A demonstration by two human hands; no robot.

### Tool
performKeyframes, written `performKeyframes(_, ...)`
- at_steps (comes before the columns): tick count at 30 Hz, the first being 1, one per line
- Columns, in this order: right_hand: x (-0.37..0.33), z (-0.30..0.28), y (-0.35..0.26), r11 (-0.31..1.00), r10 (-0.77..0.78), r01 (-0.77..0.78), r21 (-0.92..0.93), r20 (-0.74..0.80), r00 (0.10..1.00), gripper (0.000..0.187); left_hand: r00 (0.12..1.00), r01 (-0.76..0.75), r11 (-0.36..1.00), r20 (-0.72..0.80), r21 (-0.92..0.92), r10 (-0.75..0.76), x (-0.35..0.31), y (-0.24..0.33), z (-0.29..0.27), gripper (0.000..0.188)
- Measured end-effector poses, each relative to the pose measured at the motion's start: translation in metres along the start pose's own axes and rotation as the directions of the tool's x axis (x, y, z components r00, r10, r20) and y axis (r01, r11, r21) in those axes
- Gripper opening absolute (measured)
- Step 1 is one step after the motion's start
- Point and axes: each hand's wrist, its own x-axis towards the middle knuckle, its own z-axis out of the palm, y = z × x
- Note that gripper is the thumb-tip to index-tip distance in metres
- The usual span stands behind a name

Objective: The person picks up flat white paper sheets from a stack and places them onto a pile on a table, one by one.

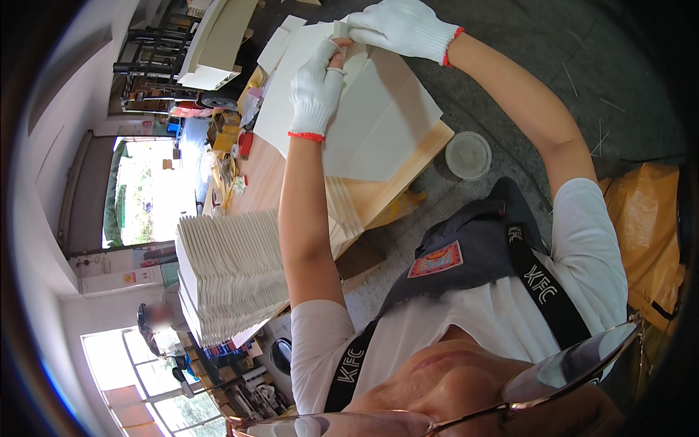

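Flat white cardboard sheets [389, 109] lie on the wooden table in front of me. My left hand [318, 87], in a white knit glove with a red cuff and bare tips on some fingers, is closed at the far edge of the top sheet. It pinches a narrow raised cardboard flap [340, 29] there. Across from it, my right hand [404, 29], in a matching glove, has its fingers pressed together on the same flap. The right fingertips are partly hidden at the sheet's edge.
To the left stands a tall stack of folded white cardboard [233, 269]. Tape and small items [226, 160] clutter the table's [258, 178] far left side. A round lidded tub [468, 156] sits on the floor to the right, and a yellow-orange bag [644, 240] lies farther right. Another person [160, 320] is in the background.
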Motion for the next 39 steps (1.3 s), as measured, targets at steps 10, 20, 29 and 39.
performKeyframes(10, -0.008, 0.022, -0.015, 0.855, 0.305, -0.262, 0.447, -0.025, 0.952, 0.035, 0.989, 0.131, 0.989, 0.072, -0.073, -0.126, 0.0, -0.007, 0.0, 0.03)
performKeyframes(20, -0.009, 0.021, -0.014, 0.833, 0.323, -0.276, 0.479, -0.016, 0.946, 0.045, 0.995, 0.06, 0.997, 0.072, 0.053, -0.064, -0.001, -0.004, -0.001, 0.035)
performKeyframes(29, -0.014, 0.017, -0.019, 0.853, 0.321, -0.29, 0.433, 0.001, 0.947, 0.04, 0.996, -0.07, 0.992, -0.051, 0.102, 0.075, -0.003, -0.008, 0.003, 0.047)
performKeyframes(39, -0.015, 0.012, -0.02, 0.791, 0.355, -0.317, 0.524, 0.031, 0.935, 0.036, 0.991, 0.113, 0.967, 0.046, 0.226, -0.126, 0.018, -0.008, 0.009, 0.043)
